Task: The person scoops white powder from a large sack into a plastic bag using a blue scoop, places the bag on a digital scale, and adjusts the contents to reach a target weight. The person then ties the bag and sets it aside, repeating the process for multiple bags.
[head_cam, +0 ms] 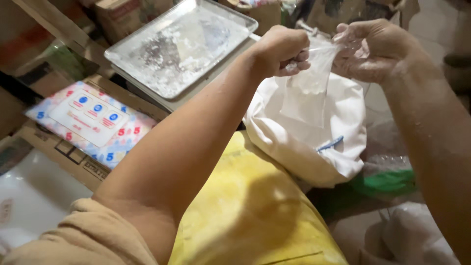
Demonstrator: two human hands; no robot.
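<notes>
- The small clear plastic bag (pixel 309 83) hangs between both hands, its long axis running down from the mouth at the top to its bottom edge just above the big white sack (pixel 314 142).
- The left hand (pixel 282 49) is curled into a tight fist on the bag's upper left edge, knuckles up, with the plastic pinched inside the closed fingers (pixel 299 66).
- The right hand (pixel 375 49) grips the opposite upper edge, thumb and fingers closed on the film, palm turned toward the left hand; the exact pinch is partly blurred.
- Both hands sit level with each other, close together, the bag's mouth stretched between them; neither is clearly nearer to it.
- Both forearms reach forward and up, the left crossing over a yellow sack (pixel 255 206), the right coming in from the right edge.
- The bag looks to contain a little white powder, though the film is too hazy to be sure.
- A powder-dusted metal tray (pixel 181 46) rests on a scale well to the left, apart from the hands.
</notes>
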